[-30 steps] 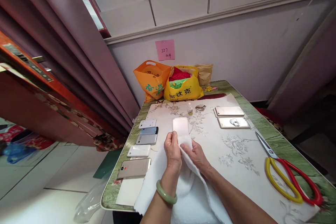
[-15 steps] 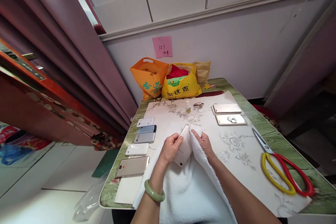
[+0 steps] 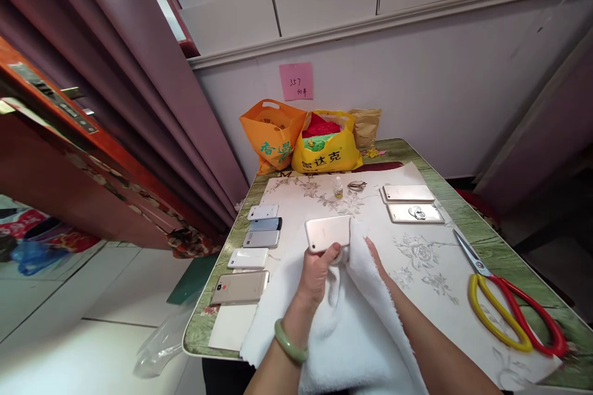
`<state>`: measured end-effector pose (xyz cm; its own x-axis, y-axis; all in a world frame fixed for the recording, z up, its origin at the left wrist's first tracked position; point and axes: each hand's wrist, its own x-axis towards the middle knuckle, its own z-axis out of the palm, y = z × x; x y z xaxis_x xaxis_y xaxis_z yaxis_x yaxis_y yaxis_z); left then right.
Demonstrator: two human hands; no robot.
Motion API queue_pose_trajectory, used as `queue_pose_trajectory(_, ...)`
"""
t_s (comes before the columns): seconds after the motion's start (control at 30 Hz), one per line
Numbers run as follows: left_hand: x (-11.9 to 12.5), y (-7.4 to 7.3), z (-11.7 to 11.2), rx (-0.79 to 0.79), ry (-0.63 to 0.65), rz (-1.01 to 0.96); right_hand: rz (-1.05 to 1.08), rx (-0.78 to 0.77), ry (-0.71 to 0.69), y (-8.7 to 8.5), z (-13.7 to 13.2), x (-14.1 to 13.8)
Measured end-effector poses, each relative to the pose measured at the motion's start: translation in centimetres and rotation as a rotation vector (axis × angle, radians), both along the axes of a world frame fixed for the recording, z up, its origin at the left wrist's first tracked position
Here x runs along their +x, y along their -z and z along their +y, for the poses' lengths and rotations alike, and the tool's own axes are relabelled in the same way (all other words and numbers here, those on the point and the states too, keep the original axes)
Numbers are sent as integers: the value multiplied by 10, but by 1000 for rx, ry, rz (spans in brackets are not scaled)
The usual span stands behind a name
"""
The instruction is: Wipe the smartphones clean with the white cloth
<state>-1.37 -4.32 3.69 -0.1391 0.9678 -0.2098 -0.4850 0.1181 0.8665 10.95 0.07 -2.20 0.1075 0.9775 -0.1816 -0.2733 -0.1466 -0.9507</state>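
A pale smartphone [image 3: 328,232] is held sideways above the table, its back and camera corner facing me. My left hand [image 3: 317,274] grips it from below, thumb across the lower edge; a green bangle [image 3: 291,342] circles that wrist. A fluffy white towel [image 3: 356,339] spreads over the front of the table, one fold covering the phone's right end. My right hand [image 3: 373,257] is closed on that fold, most of its fingers hidden by the cloth.
Several phones, one a beige phone [image 3: 241,288], lie in a column at left. Two more phones [image 3: 414,213] lie at right, near large scissors [image 3: 482,268]. A small bottle [image 3: 338,187], glasses [image 3: 356,186], an orange bag [image 3: 273,129] and a yellow bag [image 3: 327,154] stand farther back.
The phone has turned from a steep tilt to nearly level and moved up a little. My left hand's grip shifted to its lower edge. The towel fold now covers the phone's right end.
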Motion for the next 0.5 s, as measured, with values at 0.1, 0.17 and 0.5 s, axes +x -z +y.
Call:
queue_pose_trajectory(0.1,11,1,8,-94,-268,140,85,-52,-45,-3,0,-7)
queue_pose_trajectory(0.17,4,-3,10,-106,-228,222,152,-105,-54,-5,1,-6)
queue_pose_trajectory(0.5,-34,-16,13,-115,34,267,23,80,-201,-12,-12,-11)
